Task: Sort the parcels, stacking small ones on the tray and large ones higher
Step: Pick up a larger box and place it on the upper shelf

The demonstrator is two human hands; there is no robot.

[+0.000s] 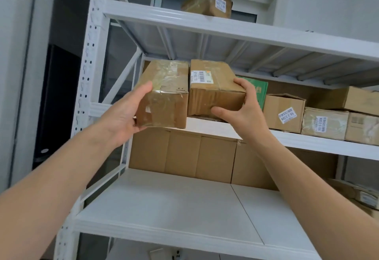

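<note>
Both arms reach up to a white metal rack (90, 54). Two brown parcels sit side by side, sides touching, at the front left of the middle shelf (307, 142).

Left hand (127, 114): holds the taped box (164, 95) by its left end. The thumb lies along the upper left edge and the fingers curl under the bottom. This box hangs over the shelf's front edge. Cannot tell whether it rests on the shelf or is carried.

Right hand (244, 108): grips the labelled box (215, 91) at its right end. The fingers wrap over the top right corner and the thumb presses on the front face, low down. A white barcode label is on the box's top. The bottom edge is level with the shelf board.

Further right on the same shelf, a green box (259, 91) shows behind the right hand. Beyond it is a row of cardboard boxes (284, 112) with white stickers, some stacked.

Top shelf (205, 26): one tape-wrapped parcel (207, 1) near the front, with a white label on its end.

Lower shelf (164, 208): white boards, with flat cardboard sheets (184, 155) standing against the back. Another parcel (361, 196) is at the far right edge, partly cut off.
</note>
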